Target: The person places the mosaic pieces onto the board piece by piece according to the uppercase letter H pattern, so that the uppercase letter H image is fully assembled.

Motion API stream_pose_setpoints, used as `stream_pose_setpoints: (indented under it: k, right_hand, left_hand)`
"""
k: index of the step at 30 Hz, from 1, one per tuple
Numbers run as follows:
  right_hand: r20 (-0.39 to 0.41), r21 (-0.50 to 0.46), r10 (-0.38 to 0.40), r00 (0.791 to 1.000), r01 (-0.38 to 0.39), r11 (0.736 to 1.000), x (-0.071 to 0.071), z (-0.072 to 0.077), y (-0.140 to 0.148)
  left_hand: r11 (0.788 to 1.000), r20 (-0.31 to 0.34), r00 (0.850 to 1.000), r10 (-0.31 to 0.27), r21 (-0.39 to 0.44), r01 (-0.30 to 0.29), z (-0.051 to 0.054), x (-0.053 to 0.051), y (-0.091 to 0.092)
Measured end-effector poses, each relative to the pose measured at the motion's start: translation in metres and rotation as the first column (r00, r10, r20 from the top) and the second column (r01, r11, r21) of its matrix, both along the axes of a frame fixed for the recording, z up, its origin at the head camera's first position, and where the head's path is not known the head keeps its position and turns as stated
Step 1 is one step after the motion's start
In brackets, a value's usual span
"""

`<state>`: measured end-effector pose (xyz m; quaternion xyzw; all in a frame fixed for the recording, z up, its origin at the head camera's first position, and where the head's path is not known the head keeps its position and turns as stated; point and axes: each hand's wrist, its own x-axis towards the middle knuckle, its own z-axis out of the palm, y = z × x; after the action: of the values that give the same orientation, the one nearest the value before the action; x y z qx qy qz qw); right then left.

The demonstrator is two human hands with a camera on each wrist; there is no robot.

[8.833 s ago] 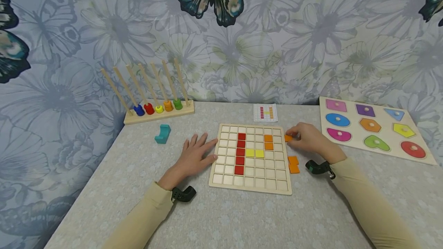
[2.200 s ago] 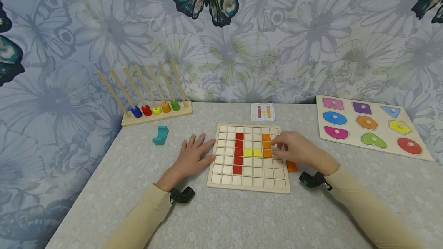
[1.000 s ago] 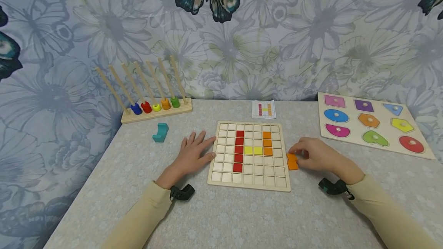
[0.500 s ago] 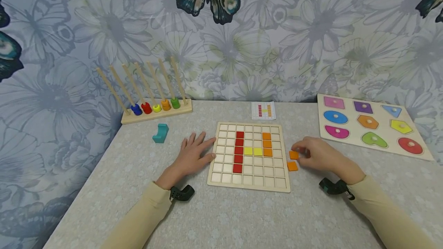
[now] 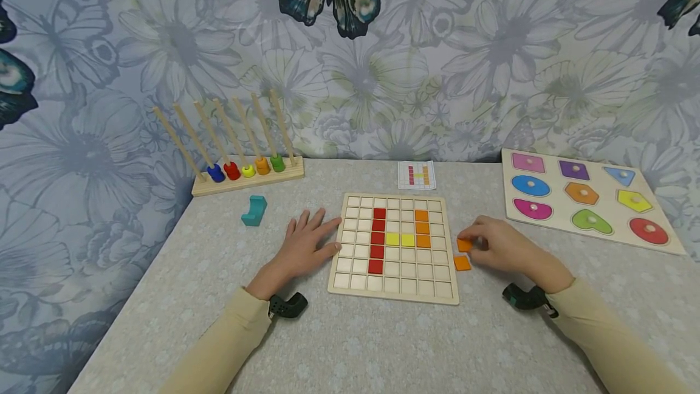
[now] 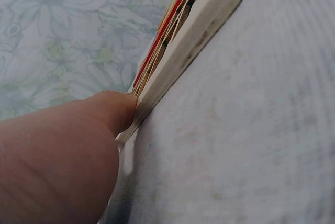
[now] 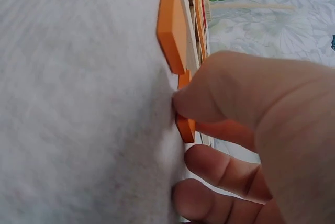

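A wooden grid board [image 5: 394,289] holds a column of red tiles [image 5: 377,238], two yellow tiles [image 5: 400,239] and three orange tiles [image 5: 422,228]. My left hand [image 5: 306,248] lies with spread fingers against the board's left edge; in the left wrist view its thumb [image 6: 112,109] touches that edge. To the right of the board, my right hand [image 5: 500,245] pinches an orange square tile [image 5: 463,245] between thumb and forefinger, the tile partly covered by the thumb [image 7: 201,101] in the right wrist view. Another orange tile [image 5: 462,263] lies on the table just nearer.
A small pattern card [image 5: 417,175] lies behind the board. At back left stands a peg rack [image 5: 248,181] with coloured beads, a teal curved block [image 5: 254,210] before it. A shape puzzle board [image 5: 593,199] lies at the right, near the patterned wall.
Since the first frame a third orange tile has joined the orange column on the board. My right hand has come back to the loose tiles, which have moved apart. The left hand stays put.
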<state>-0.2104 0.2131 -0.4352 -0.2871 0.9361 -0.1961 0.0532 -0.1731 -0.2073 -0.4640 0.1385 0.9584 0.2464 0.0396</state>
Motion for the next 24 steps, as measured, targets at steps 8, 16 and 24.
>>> stream_pose_setpoints:
  k: [8,16,24]
  right_hand:
    - [-0.040,-0.012,0.004,0.999,-0.004,1.000,0.0003,-0.0010,0.0004]
    - [-0.087,0.025,-0.001,0.996,0.003,1.000,0.0003,-0.0004,0.0002]
    - [-0.059,0.023,0.006,0.998,-0.005,1.000,-0.0007,0.0032,0.0012]
  left_hand:
    - [1.000,0.017,1.000,-0.006,-0.001,0.006,0.0015,0.0005,-0.0008]
    - [1.000,-0.001,1.000,-0.013,-0.004,0.013,0.0037,0.0013,0.0005]
    - [1.000,0.000,1.000,-0.012,-0.009,0.012,0.0058,0.0008,-0.0004]
